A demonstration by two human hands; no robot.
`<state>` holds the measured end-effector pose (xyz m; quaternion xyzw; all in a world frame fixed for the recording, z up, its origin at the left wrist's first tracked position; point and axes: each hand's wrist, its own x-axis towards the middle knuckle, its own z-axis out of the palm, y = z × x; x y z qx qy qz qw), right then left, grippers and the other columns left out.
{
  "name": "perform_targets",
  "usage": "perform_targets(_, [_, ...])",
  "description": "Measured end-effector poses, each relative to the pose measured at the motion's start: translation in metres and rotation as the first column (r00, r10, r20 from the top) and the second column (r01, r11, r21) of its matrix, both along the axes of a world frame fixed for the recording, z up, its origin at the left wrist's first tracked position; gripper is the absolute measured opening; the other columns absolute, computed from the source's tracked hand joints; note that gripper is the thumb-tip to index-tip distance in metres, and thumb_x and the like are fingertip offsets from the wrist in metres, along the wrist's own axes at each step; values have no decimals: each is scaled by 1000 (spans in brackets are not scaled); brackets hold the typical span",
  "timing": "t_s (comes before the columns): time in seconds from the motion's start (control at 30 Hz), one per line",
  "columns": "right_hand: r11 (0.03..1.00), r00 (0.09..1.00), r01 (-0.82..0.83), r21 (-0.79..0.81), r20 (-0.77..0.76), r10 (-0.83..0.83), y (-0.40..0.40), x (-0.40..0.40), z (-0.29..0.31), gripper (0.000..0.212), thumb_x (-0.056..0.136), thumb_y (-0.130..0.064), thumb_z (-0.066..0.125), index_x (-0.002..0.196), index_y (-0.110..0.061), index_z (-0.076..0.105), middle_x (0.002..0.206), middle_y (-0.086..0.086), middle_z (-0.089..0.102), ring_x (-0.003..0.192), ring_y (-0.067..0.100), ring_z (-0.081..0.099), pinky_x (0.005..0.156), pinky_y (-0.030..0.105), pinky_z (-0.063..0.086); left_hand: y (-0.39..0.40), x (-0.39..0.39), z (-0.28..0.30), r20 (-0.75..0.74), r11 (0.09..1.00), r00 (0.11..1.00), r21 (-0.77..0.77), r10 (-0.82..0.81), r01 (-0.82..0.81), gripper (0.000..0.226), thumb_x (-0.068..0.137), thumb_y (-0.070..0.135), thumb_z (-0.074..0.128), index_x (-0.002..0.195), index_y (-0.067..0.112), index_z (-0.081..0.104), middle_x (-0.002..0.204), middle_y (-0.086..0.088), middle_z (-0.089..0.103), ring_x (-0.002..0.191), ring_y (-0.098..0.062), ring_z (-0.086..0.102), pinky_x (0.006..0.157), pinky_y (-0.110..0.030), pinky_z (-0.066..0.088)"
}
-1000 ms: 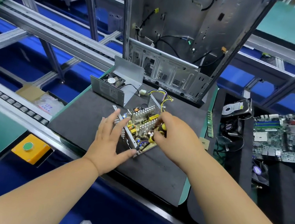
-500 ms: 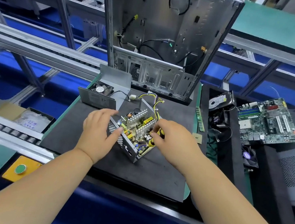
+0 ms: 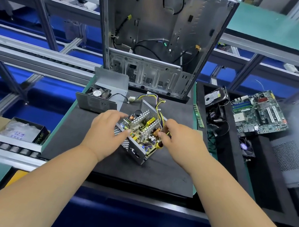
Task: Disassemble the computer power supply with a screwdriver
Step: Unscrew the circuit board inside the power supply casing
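Observation:
The opened power supply (image 3: pixel 136 153) sits on the black mat (image 3: pixel 155 174), its circuit board and heat sinks exposed and yellow wires trailing from the back. My left hand (image 3: pixel 104 133) grips its left perforated wall, fingers over the top edge and thumb against the side. My right hand (image 3: pixel 180 140) holds a screwdriver (image 3: pixel 159 146) with a yellow and black handle, down inside the right side of the case. The screwdriver's tip is hidden among the components.
The removed cover with its fan (image 3: pixel 101 93) lies behind left. An upright computer case (image 3: pixel 159 37) stands at the back. A RAM stick (image 3: pixel 199 116), hard drive (image 3: pixel 214 98) and motherboard (image 3: pixel 258 113) lie right. A box (image 3: pixel 25 131) sits left, by the rollers.
My left hand has gone from lying spread on the case's near edge to gripping its left wall. The right hand stays on the screwdriver over the board.

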<state>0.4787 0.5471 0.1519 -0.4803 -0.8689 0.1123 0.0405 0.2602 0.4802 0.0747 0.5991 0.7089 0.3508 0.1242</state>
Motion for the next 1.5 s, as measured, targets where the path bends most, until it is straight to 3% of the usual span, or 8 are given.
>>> perform_targets(0.2, [990, 986, 42, -137, -157, -64, -10, -7, 4, 13, 89, -22, 60, 101, -21, 57, 106, 0, 54, 84, 19, 55, 75, 37, 49, 11, 7, 5, -12, 983, 983, -6, -182, 182, 22, 89, 24, 67, 111, 24, 67, 114, 9, 60, 115, -19, 52, 106, -44, 38])
perform_targets(0.4, [991, 990, 135, -11, -38, -135, -14, -10, 1, 32, 95, -54, 51, 90, -23, 56, 78, -8, 56, 74, 17, 52, 55, 30, 33, 13, 13, 2, -32, 955, 955, 9, -296, 296, 16, 88, 23, 69, 104, 23, 70, 106, 9, 65, 107, -20, 56, 97, -44, 43])
perform_targets(0.5, [987, 986, 151, -51, -66, -154, -14, -13, 2, 23, 98, -43, 54, 98, -20, 59, 85, -2, 63, 76, 20, 54, 56, 32, 32, 13, 15, 2, -27, 945, 945, 8, -327, 328, 16, 87, 23, 69, 104, 23, 70, 104, 9, 66, 102, -19, 57, 95, -41, 45])
perform_targets(0.7, [974, 973, 150, -170, -148, -176, -19, -14, 2, 20, 89, -18, 56, 109, -20, 56, 110, 0, 54, 90, 22, 54, 74, 36, 48, 14, 16, 4, -16, 946, 947, -46, -321, 320, 16, 88, 24, 68, 104, 25, 70, 104, 10, 65, 104, -18, 57, 95, -38, 45])
perform_targets(0.9, [991, 991, 135, 13, -2, -135, -17, -12, 0, 38, 98, -55, 47, 97, -18, 55, 71, -6, 51, 77, 23, 56, 57, 33, 35, 14, 21, 7, -20, 954, 956, -70, -294, 292, 17, 89, 24, 67, 105, 25, 70, 104, 12, 65, 105, -17, 56, 95, -36, 44])
perform_targets(1.13, [990, 976, 46, -132, -205, -72, -15, -9, -2, 16, 91, -20, 57, 104, -16, 50, 82, -5, 49, 73, 21, 49, 53, 30, 33, 12, 28, 9, -56, 962, 961, -68, -270, 266, 14, 88, 22, 68, 102, 24, 70, 102, 11, 66, 104, -19, 57, 96, -38, 43])
perform_targets(1.37, [998, 995, 60, -35, -75, -62, -10, -4, -5, 29, 96, -53, 49, 92, -25, 44, 74, -8, 48, 73, 20, 49, 54, 33, 30, 6, 30, 13, -79, 974, 972, -45, -223, 220, 14, 87, 21, 70, 101, 25, 72, 99, 12, 66, 102, -15, 55, 96, -33, 40])
perform_targets(1.5, [992, 982, 68, -111, -169, -86, -6, -3, -5, 17, 94, -38, 58, 96, -23, 49, 76, -8, 51, 73, 20, 49, 53, 30, 30, 6, 30, 15, -83, 976, 973, -62, -214, 210, 15, 86, 19, 71, 101, 23, 72, 102, 11, 67, 105, -17, 57, 97, -34, 40])
